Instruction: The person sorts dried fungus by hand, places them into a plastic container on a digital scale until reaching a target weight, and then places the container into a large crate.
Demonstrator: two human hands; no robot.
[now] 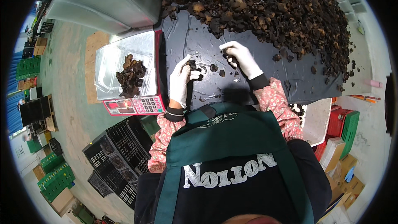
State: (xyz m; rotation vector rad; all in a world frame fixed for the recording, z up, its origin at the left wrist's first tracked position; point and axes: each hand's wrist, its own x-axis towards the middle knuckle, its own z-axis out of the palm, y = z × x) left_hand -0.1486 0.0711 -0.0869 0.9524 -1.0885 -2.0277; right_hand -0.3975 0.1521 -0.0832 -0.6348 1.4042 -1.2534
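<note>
In white gloves, both my hands work over the dark-covered table (178, 29). Between the fingers of my left hand (180, 81) is a piece of dried black fungus (192, 64). My right hand (243, 59) is curled, with dark fungus bits showing at its fingers. Loose fungus pieces (214, 67) and crumbs lie between the hands. To the left, a red and white digital scale (151, 43) carries a clear plastic tray (108, 72) holding a small pile of dried fungus (132, 76).
A large heap of dried fungus (257, 8) covers the table's far side. Translucent bins (103, 2) rise behind the scale. Black crates (120, 153) stand on the floor at lower left. A white tub (317, 122) and a green crate (350, 135) sit at right.
</note>
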